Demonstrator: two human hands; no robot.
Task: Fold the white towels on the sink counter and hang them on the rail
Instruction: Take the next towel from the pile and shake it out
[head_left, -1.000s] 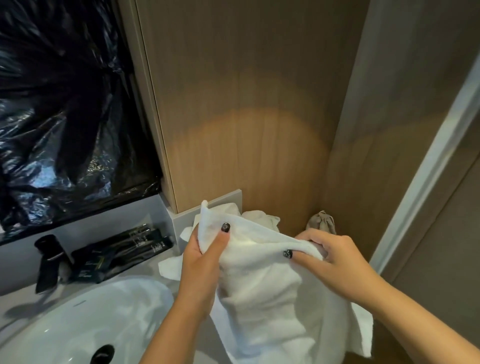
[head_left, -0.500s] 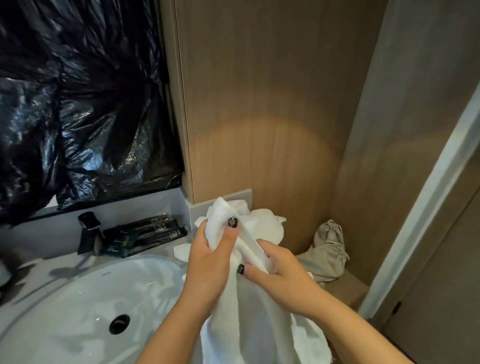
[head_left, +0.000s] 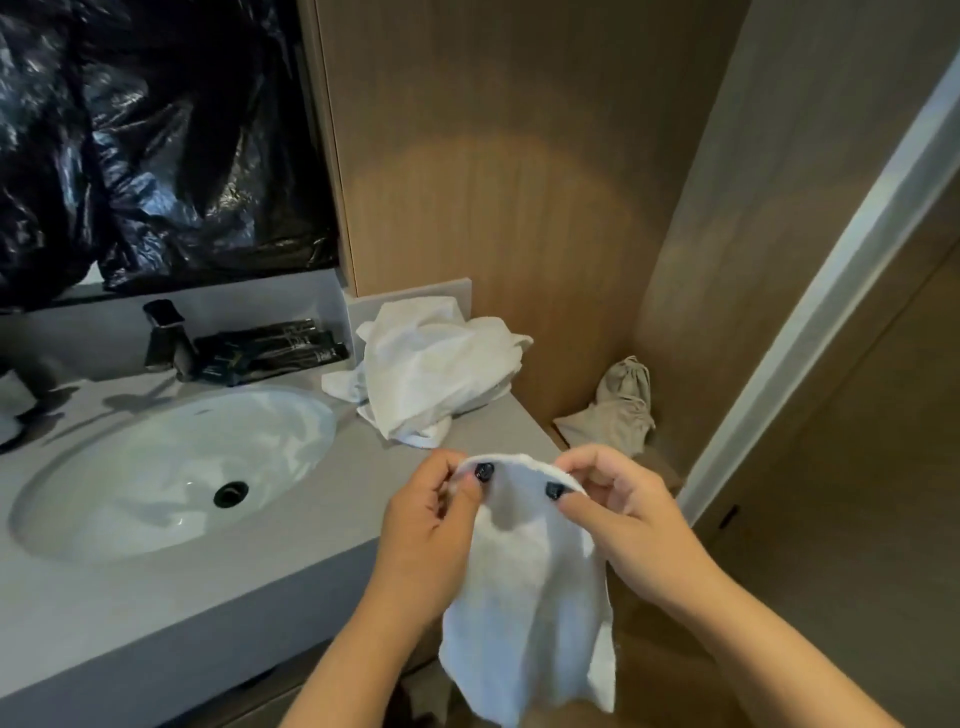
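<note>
A small white towel (head_left: 524, 587) hangs in the air past the front right corner of the grey sink counter (head_left: 332, 499). My left hand (head_left: 431, 525) pinches its top edge at the left, and my right hand (head_left: 618, 514) pinches the same edge at the right. Both thumbs lie on the cloth's near side. A crumpled heap of white towels (head_left: 431, 374) lies on the counter's back right corner, apart from both hands. No rail is in view.
A white oval basin (head_left: 156, 478) with a black drain is sunk into the counter at left. Behind it stand a dark tap (head_left: 166, 338) and black packets (head_left: 275, 348). A beige drawstring bag (head_left: 618, 410) sits on a low ledge at right, by a wooden wall.
Both hands have pulled the towel down and toward me, away from the heap. The heap on the counter's corner has come into full view, and the hands have shifted to the towel's top edge.
</note>
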